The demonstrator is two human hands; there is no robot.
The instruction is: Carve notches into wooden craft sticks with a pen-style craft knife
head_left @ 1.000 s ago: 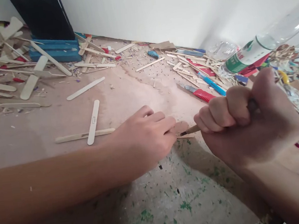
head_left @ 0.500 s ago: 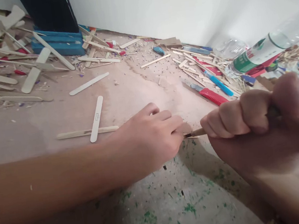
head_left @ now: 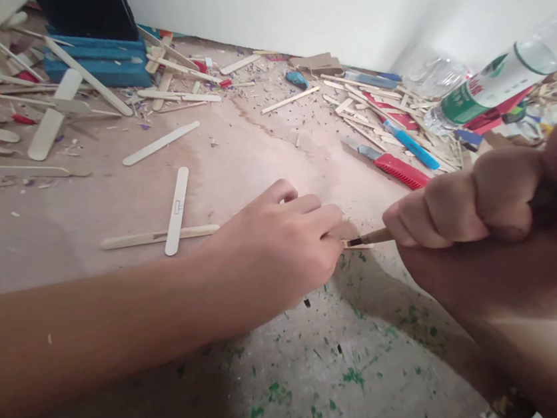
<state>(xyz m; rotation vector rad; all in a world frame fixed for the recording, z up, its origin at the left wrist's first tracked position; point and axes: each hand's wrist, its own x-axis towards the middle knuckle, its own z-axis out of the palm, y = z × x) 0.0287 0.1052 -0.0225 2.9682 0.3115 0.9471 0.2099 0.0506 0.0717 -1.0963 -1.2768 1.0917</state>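
Note:
My left hand (head_left: 295, 240) rests on the table with its fingers curled, pinning down a wooden craft stick (head_left: 367, 246) whose end pokes out past the fingertips. Most of that stick is hidden under the hand. In a tight fist, my right hand (head_left: 480, 213) grips a slim carving tool (head_left: 377, 236) with a brownish shaft and a dark tip. The tip meets the stick close beside my left fingers. The tool's upper part is hidden in the fist. Left of my hand, a stick with a small pencil-drawn shape (head_left: 177, 210) lies across another craft stick (head_left: 126, 241).
A red utility knife (head_left: 399, 170) and a blue knife (head_left: 415, 146) lie beyond my right hand. A plastic bottle (head_left: 483, 88) leans at the back right. Loose sticks (head_left: 54, 117) pile up at the left by a blue stand (head_left: 96, 65) holding a dark screen.
My right fist has shifted slightly right, and more of the stick's end shows by the tool tip. The view has tilted a little; my left hand keeps its hold.

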